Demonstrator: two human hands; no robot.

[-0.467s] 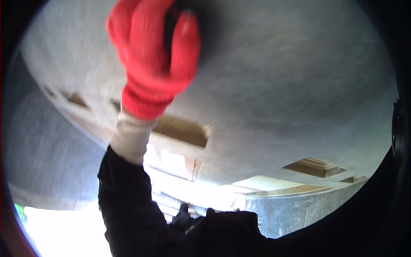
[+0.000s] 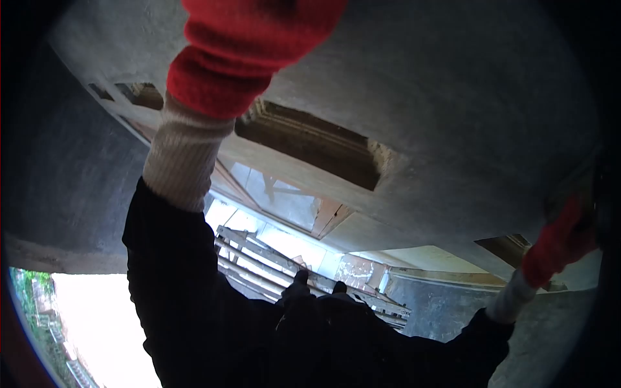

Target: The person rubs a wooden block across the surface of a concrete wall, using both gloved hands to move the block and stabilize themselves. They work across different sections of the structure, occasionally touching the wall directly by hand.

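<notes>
Two red-gloved hands were in view: left hand, right hand. One ceiling carried at least four holes. One slatted frame lay beyond.

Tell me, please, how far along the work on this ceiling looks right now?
Done: the grey ceiling looks evenly coated across most of the view. In hand: the left hand, red-gloved, is raised against it at the top edge; the right hand is up near the right edge. Left: the rectangular recess shows rough, bare edges.
</notes>
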